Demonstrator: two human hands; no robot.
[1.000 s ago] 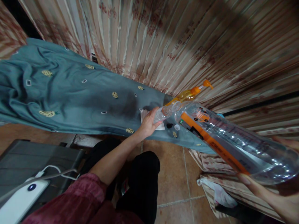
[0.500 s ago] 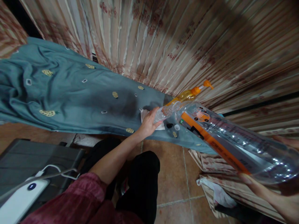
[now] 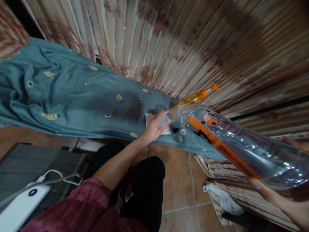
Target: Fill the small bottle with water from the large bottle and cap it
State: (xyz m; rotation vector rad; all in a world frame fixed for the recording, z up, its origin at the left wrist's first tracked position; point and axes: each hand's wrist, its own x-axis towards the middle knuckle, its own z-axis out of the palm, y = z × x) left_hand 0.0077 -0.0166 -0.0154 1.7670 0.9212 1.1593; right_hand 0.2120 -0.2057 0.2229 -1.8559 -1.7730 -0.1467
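Note:
A big clear plastic bottle (image 3: 241, 145) with an orange label lies tilted, its neck pointing left and down over a blue-grey cloth (image 3: 79, 100). My right hand (image 3: 275, 196), at the lower right, grips the bottle's wide base end. My left hand (image 3: 153, 129) is curled round a small clear bottle (image 3: 169, 117) held at the big bottle's mouth. A white tissue (image 3: 149, 120) lies under my left hand. Two small caps, one black (image 3: 175, 130) and one white (image 3: 183, 131), rest on the cloth beside it.
A yellow pump bottle with an orange nozzle (image 3: 196, 96) stands behind, against the patterned curtain (image 3: 193, 42). A white power bank with cable (image 3: 21, 206) lies on a dark case at the lower left. Striped fabric and a white bag (image 3: 227, 201) lie on the tiled floor.
The big bottle's base end has dipped slightly lower at the right. My left hand and the small bottle stay where they were.

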